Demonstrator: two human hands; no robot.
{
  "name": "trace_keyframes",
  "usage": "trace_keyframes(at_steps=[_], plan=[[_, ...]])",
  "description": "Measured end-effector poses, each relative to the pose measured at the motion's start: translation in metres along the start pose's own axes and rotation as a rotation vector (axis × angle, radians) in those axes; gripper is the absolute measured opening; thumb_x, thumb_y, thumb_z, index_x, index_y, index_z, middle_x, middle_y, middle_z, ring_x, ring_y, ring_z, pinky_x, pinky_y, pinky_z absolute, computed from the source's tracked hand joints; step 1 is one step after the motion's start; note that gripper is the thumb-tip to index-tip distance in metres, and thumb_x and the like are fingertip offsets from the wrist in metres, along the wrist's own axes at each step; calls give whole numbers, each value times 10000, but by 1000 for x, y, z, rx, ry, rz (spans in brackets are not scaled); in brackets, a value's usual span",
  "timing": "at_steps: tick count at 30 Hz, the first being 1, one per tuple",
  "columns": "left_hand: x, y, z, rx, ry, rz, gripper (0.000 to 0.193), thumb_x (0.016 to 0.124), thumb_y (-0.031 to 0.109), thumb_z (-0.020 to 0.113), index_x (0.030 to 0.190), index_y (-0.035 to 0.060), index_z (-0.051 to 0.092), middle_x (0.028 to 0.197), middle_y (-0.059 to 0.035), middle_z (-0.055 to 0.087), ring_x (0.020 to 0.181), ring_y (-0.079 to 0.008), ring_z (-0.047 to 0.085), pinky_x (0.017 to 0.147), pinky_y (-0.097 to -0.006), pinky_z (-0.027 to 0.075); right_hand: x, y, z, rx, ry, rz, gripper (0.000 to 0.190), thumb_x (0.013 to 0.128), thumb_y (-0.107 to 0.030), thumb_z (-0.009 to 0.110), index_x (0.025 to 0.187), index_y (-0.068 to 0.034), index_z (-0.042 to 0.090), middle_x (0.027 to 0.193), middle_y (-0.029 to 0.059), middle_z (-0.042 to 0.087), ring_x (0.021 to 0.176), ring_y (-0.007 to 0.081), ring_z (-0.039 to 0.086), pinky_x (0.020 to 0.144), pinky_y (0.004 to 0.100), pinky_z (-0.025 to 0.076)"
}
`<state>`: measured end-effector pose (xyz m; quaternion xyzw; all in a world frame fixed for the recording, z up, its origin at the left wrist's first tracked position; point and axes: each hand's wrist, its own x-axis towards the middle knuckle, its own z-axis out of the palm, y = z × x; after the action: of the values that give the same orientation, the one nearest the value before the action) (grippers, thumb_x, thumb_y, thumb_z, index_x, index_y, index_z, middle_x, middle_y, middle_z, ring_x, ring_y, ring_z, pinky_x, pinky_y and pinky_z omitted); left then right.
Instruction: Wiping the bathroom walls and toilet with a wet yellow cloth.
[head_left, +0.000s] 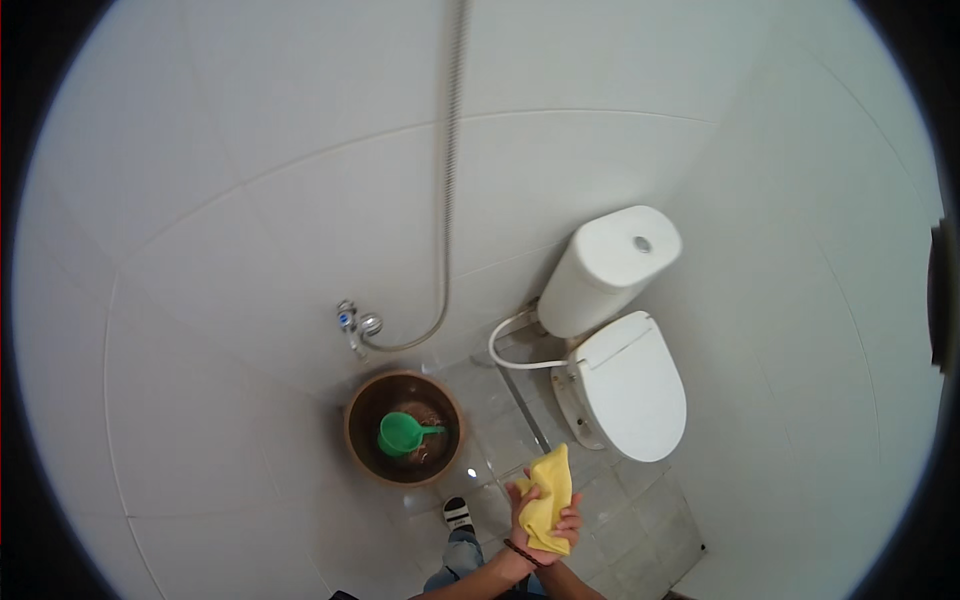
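A folded yellow cloth (551, 499) is held between my two hands, low in the view and above the tiled floor. My left hand (521, 516), with a dark braided bracelet (523, 553) at its wrist, grips the cloth from the left. On the other side, the fingers of my right hand (570, 524) curl around the cloth's edge. Parts of both palms are hidden behind the fabric. Beyond the hands, up and to the right, is a white toilet with its lid (637, 394) down.
A brown tub (350, 442) with a green dipper (401, 433) in it stands left of my hands. Above it are a wall tap (346, 318) and a metal hose (452, 150). A white hose (517, 365) loops beside the cistern (592, 281). My sandaled foot (457, 514) is on the floor.
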<state>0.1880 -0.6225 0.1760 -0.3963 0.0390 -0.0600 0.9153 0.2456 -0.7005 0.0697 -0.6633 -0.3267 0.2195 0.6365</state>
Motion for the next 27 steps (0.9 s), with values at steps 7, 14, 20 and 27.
trace_keyframes(at_steps=[7,14,20,27], plan=[[28,-102,5,333,4,-82,558,754,509,671,1013,31,543,788,-51,485,653,-185,453,548,-269,386,27,-48,-114,228,-58,-406,548,674,-307,728,1101,0,575,1044,195,591,986,240,574,754,336,487],[102,-190,-52,491,212,-143,217,825,220,611,936,37,575,790,-37,508,718,-161,472,639,-281,419,-58,-102,-204,427,260,-169,524,781,-344,628,1177,-31,491,1121,95,590,952,227,607,804,306,486],[163,-306,-98,331,159,-233,335,818,284,613,1048,43,576,832,-44,524,816,-175,468,751,-310,428,-91,-277,-227,-1218,1064,447,134,878,-140,482,907,-71,593,998,77,615,1011,190,552,948,360,425],[182,-368,-141,374,55,-809,539,949,484,391,1188,9,475,647,-22,436,413,-132,371,422,-249,339,-116,-212,-396,-99,772,-867,412,892,-469,537,1003,-73,555,944,109,605,868,234,591,758,353,488]])
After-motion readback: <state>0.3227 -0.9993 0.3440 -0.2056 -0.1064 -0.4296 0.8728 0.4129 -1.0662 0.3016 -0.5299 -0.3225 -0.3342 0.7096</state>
